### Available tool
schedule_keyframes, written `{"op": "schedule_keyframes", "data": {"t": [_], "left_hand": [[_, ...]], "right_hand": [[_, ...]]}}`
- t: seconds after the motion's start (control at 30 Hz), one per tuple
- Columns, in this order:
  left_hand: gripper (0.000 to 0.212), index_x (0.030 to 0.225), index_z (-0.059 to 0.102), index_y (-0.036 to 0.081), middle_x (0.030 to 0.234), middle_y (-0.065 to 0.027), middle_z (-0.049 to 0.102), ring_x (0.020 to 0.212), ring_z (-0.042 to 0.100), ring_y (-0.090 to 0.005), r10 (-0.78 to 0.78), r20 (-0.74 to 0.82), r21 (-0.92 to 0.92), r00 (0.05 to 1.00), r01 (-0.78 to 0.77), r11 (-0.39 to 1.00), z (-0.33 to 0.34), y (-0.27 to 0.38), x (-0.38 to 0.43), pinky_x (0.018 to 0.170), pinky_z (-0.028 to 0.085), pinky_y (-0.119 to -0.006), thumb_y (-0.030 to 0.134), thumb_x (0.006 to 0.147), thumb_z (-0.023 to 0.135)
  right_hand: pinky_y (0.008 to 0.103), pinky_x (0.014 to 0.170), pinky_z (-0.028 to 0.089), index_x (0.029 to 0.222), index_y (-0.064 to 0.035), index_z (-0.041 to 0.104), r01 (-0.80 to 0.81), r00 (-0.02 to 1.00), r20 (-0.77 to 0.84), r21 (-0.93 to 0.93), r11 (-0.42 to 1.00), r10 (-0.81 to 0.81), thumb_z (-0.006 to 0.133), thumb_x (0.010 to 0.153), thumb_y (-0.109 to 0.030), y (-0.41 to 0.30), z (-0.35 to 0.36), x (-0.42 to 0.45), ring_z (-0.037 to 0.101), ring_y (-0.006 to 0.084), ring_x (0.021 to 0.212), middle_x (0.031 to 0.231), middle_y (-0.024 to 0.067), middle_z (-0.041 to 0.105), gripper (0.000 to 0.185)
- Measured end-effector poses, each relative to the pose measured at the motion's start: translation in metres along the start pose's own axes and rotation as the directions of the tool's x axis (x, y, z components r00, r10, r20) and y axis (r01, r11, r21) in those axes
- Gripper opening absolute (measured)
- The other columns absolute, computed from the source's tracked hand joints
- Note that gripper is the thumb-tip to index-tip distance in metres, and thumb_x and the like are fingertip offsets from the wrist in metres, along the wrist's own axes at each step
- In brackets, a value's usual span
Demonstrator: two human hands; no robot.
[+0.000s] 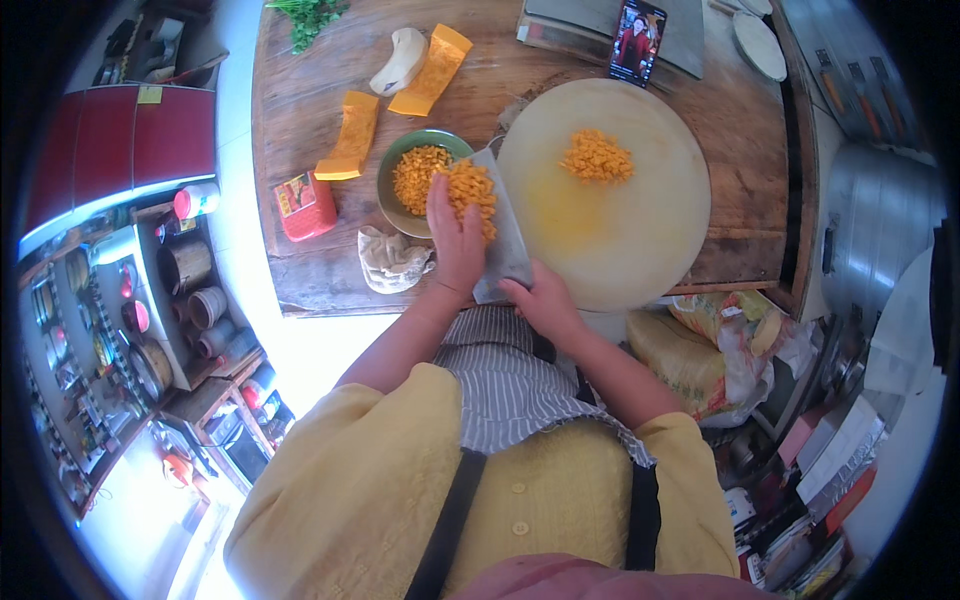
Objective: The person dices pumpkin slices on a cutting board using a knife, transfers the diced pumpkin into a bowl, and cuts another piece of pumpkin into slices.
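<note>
My right hand (546, 298) grips a cleaver (511, 244) at its lower end, the handle covered by my fingers. A heap of diced orange squash, likely pumpkin (474, 196), lies on the tilted blade. My left hand (456, 244) is flat with the thumb apart, its fingers against the left side of that heap. Beneath and left of the blade stands a green-rimmed bowl (385, 196) with diced squash (417, 176) in it; the blade and heap overlap its right edge. On the round chopping board (652, 240) sits another pile of diced squash (598, 156), beside a yellow wet stain.
Left on the wooden table (315, 274) are two squash slabs (351, 136) (433, 69), a pale peeled piece (399, 60), a red packet (307, 208), a crumpled cloth (391, 259) and green herbs (309, 21). A phone (637, 41) leans behind the board. Sacks (675, 352) stand below right.
</note>
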State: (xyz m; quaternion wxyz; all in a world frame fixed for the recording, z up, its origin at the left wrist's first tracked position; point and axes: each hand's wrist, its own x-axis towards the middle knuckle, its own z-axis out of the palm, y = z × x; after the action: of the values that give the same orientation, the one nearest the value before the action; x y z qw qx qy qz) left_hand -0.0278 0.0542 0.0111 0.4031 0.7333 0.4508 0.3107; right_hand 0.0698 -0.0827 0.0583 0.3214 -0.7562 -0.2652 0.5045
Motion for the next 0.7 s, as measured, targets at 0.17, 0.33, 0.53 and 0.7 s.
{"op": "schedule_keyframes", "data": {"t": [0.17,0.33,0.53,0.7], "left_hand": [[0.083,0.144,0.020,-0.005,0.148,-0.0309,0.021,0.137,0.023,-0.0439,-0.088,-0.003,0.109,0.996,0.088,0.990,-0.017,-0.019,0.006,0.113,0.020,-0.046,0.030,0.085,0.066],[0.086,0.142,0.023,-0.008,0.147,-0.0323,0.021,0.136,0.023,-0.0456,-0.052,-0.035,0.272,0.998,0.060,0.960,-0.014,-0.041,0.020,0.113,0.022,-0.048,0.036,0.084,0.068],[0.065,0.132,0.040,-0.006,0.135,-0.0260,0.044,0.126,0.040,-0.0410,0.048,-0.106,0.328,0.993,-0.011,0.944,-0.019,-0.079,0.057,0.107,0.031,-0.046,0.031,0.085,0.067],[0.020,0.102,0.065,0.004,0.108,-0.0131,0.063,0.102,0.057,-0.0321,0.111,-0.063,0.319,0.992,-0.085,0.944,-0.034,-0.065,0.069,0.093,0.042,-0.042,0.015,0.086,0.064]], "right_hand": [[0.0360,0.054,0.052,0.093,0.0047,0.050,-0.091,0.977,0.202,0.102,0.991,0.069,0.065,0.085,-0.018,-0.033,0.024,0.031,0.064,0.0228,0.056,0.070,0.0159,0.063,0.028],[0.0363,0.053,0.053,0.093,0.0054,0.049,-0.079,0.966,0.248,0.028,0.996,0.070,0.064,0.084,-0.016,-0.050,0.020,0.036,0.064,0.0226,0.056,0.071,0.0166,0.063,0.028],[0.0326,0.052,0.052,0.098,0.0044,0.052,-0.075,0.931,0.359,0.025,0.997,0.061,0.066,0.083,-0.016,-0.052,-0.030,0.006,0.061,0.0180,0.053,0.072,0.0124,0.063,0.029],[0.0300,0.051,0.049,0.103,0.0012,0.056,-0.083,0.973,0.215,0.019,0.996,0.077,0.068,0.083,-0.018,-0.023,-0.082,-0.033,0.058,0.0143,0.051,0.070,0.0073,0.061,0.030]]}}
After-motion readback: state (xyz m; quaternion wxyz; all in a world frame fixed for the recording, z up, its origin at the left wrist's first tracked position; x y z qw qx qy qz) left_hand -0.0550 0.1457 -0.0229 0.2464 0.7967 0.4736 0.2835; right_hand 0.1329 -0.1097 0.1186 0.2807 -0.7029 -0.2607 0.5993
